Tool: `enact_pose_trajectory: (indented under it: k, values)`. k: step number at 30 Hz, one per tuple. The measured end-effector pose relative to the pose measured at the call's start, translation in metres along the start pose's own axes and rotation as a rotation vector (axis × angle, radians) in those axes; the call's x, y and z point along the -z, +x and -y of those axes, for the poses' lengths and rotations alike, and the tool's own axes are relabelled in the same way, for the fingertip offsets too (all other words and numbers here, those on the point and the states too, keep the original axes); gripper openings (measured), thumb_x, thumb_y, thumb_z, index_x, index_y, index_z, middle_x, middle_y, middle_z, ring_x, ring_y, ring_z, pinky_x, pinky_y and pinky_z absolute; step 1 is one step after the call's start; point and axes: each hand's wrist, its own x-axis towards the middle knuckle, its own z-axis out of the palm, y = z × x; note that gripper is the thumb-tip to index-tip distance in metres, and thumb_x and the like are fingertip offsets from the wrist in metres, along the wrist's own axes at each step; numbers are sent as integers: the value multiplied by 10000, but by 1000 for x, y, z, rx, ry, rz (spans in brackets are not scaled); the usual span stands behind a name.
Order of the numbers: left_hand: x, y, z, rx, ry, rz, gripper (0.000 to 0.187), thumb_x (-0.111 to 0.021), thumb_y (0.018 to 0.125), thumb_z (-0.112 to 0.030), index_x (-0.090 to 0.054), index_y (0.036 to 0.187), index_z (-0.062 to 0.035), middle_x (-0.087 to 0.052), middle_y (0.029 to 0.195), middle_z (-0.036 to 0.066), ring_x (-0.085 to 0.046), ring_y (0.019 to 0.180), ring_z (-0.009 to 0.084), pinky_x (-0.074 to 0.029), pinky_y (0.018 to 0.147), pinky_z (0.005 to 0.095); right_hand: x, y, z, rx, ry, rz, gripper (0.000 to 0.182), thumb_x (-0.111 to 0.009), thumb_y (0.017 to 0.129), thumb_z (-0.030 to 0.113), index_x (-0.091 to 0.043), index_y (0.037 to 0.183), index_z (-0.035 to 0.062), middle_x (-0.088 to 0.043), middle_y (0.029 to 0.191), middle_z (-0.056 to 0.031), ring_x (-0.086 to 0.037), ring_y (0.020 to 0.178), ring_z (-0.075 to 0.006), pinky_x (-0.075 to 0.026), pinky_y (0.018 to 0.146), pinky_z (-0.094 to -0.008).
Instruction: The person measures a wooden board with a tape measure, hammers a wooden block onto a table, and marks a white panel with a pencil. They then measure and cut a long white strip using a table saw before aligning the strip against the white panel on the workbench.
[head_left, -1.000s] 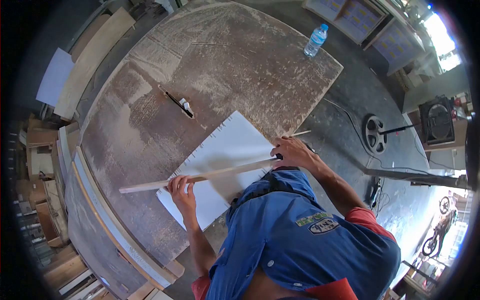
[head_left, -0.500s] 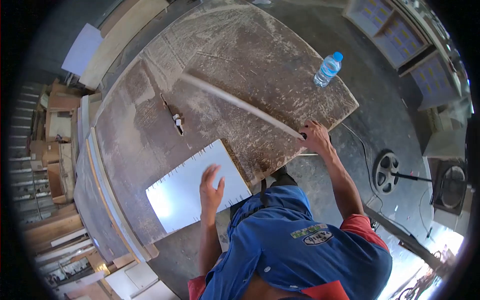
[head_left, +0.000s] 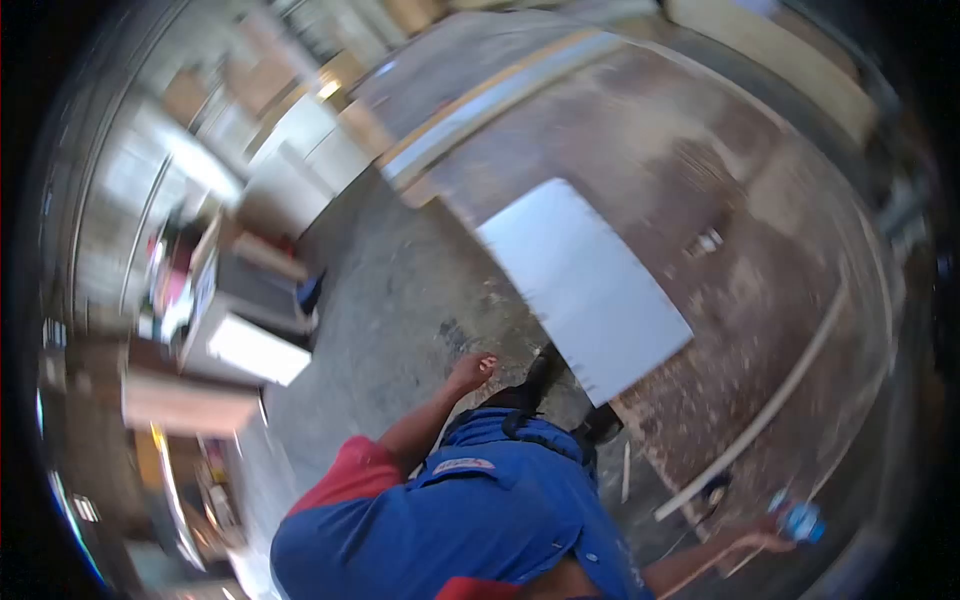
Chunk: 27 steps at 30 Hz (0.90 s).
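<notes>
My left hand [head_left: 473,371] hangs over the grey floor beside my apron, its fingers curled in with nothing visible in them. At the lower right, my right hand [head_left: 765,537] reaches across the table's corner to a clear water bottle [head_left: 802,522] with a blue cap. The fingers seem closed around the bottle, though blur softens the grip. A long, thin pale strip [head_left: 765,415] lies across the table near that arm. Between my hands, a white panel [head_left: 590,295] with small dark marks along its edges lies at the table's near edge.
The large worn brown table [head_left: 690,130] fills the right side. A small white-and-dark item [head_left: 706,241] lies on it. A long edged board [head_left: 500,98] borders its far left end. Cabinet-like boxes [head_left: 250,320] stand on the floor at the left.
My view has swung to the left. My right hand has let go of the strip's end and reached the bottle. My left hand has moved away from above the white panel, and its fingers have curled.
</notes>
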Motion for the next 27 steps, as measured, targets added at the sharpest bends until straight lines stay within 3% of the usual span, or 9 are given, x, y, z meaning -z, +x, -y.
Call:
enact_pose_trajectory:
  k: [2,4,8,11,13,17,21,26,27]
  values:
    - [1,-12,44,133,15,19,293,-575,788,-186,-693,1037,-89,-698,968,147,-686,870,301,-527,755,410,-29,30,-1,199,110,84,613,-763,813,273,-491,1278,-19,-581,1218,-185,-593,1041,-317,-518,893,-431]
    - [-3,-25,82,403,184,375,326,-561,753,-229,-706,1016,-100,-689,1003,166,-672,923,327,-526,783,434,-71,29,44,236,94,59,650,-772,805,268,-460,1298,-19,-565,1237,-189,-583,1059,-315,-505,909,-430]
    - [-61,-57,213,450,145,175,348,-599,724,-249,-713,1021,-108,-687,1004,169,-663,940,332,-526,806,445,-150,-4,128,289,273,133,707,-785,793,259,-413,1327,-19,-539,1267,-195,-567,1086,-310,-485,934,-427]
    - [-77,-75,261,239,33,211,375,-633,706,-289,-716,1035,-128,-688,1008,167,-661,945,324,-527,819,443,-195,-54,189,290,415,238,770,-798,780,250,-365,1358,-19,-513,1298,-201,-551,1114,-305,-465,960,-425]
    - [-40,-100,248,480,-202,187,385,-657,694,-305,-720,1040,-149,-695,1015,149,-665,938,315,-527,828,434,-215,-99,228,270,474,291,813,-807,772,244,-332,1378,-19,-496,1318,-205,-540,1133,-302,-452,977,-423]
    - [-18,-129,320,554,-232,155,369,-670,689,-330,-726,1009,-155,-698,1038,99,-664,925,286,-514,816,400,-247,-194,309,227,545,393,902,-825,755,232,-268,1419,-18,-461,1359,-213,-518,1171,-296,-425,1012,-420]
    - [22,-186,395,848,-409,-191,427,-637,707,-332,-711,1075,-129,-688,1078,118,-653,976,312,-512,862,396,-291,-275,377,216,632,522,993,-843,738,220,-203,1459,-18,-426,1400,-222,-496,1209,-290,-398,1046,-417]
    - [58,-249,519,1016,-184,-296,367,-585,736,-245,-715,1063,-142,-680,1083,140,-632,1035,338,-504,912,406,-339,-385,458,130,677,668,1086,-861,721,208,-138,1500,-18,-392,1441,-230,-474,1247,-284,-371,1081,-413]
    - [73,-253,530,1029,-178,-301,367,-585,736,-245,-715,1063,-142,-680,1083,140,-632,1035,338,-504,912,406,-337,-415,490,152,680,708,1025,-869,712,231,-221,1462,-31,-454,1383,-221,-511,1196,-287,-409,1042,-397]
